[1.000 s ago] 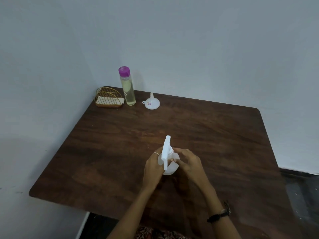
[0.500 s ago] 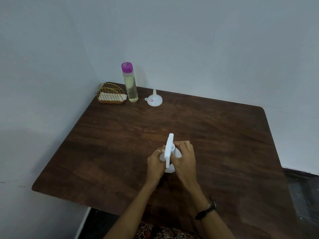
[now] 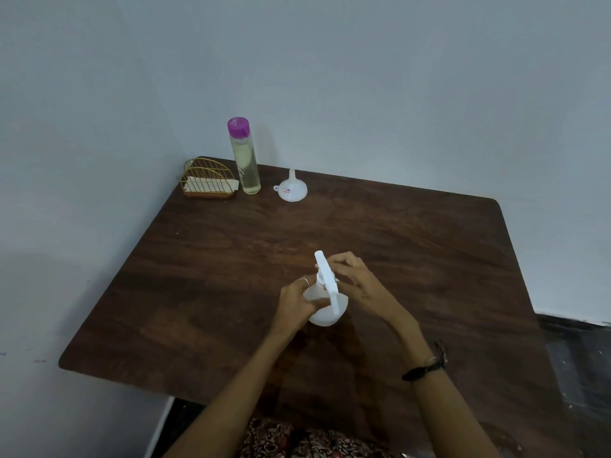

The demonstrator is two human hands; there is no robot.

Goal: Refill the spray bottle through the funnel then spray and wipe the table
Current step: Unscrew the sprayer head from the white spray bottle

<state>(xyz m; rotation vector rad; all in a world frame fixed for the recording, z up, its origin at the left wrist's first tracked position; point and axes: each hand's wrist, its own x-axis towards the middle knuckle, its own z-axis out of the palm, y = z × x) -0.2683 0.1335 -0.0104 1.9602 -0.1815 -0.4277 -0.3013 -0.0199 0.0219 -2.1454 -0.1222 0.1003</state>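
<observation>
A white spray bottle (image 3: 325, 314) stands upright near the middle of the dark wooden table (image 3: 205, 266). My left hand (image 3: 294, 304) grips its body from the left. My right hand (image 3: 355, 279) holds the white trigger head at the neck from the right. A white funnel (image 3: 291, 189) lies mouth-down at the back of the table. Left of it stands a tall clear bottle (image 3: 246, 160) with a purple cap, holding pale yellow liquid.
A gold wire holder (image 3: 206, 180) with white napkins sits in the back left corner, beside the tall bottle. Walls run close along the table's back and left edges. A dark floor shows at the right.
My right hand has shifted its hold around the spray head, and the head has turned a little. The bottle stays in the same spot on the table.
</observation>
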